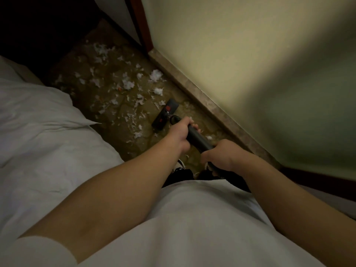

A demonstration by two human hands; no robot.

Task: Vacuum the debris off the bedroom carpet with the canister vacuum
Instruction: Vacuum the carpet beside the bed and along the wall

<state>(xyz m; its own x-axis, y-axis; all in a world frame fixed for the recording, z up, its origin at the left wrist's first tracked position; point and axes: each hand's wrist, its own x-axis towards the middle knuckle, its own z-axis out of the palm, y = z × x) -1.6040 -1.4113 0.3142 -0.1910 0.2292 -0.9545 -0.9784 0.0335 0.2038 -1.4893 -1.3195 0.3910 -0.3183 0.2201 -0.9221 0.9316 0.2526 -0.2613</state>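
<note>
black tubing of one vacuum wand (pixel 199 139) is running between two bare hands, and both are clamping it: the left hand (pixel 180 132) is wrapping its fingers around the tube farther forward, and the right hand (pixel 218 156) is gripping the nearer end, just behind the left. one flat black floor head (pixel 164 115), showing two red marks, is sitting on the carpet (pixel 119 105) just ahead of the left hand, and the wand is joining it right beside that hand's knuckles. white paper scraps (pixel 128 83) are lying scattered over the carpet ahead of and to the left of the left hand; they are too many and too blurred for an exact count, though dozens are showing, with a few more lying between the hands and the one baseboard (pixel 210 101) off to the right of both. one bed (pixel 44 120) with white sheets is lying to the left of the left arm, and one pale wall (pixel 240 54) is rising beyond the right hand.
</note>
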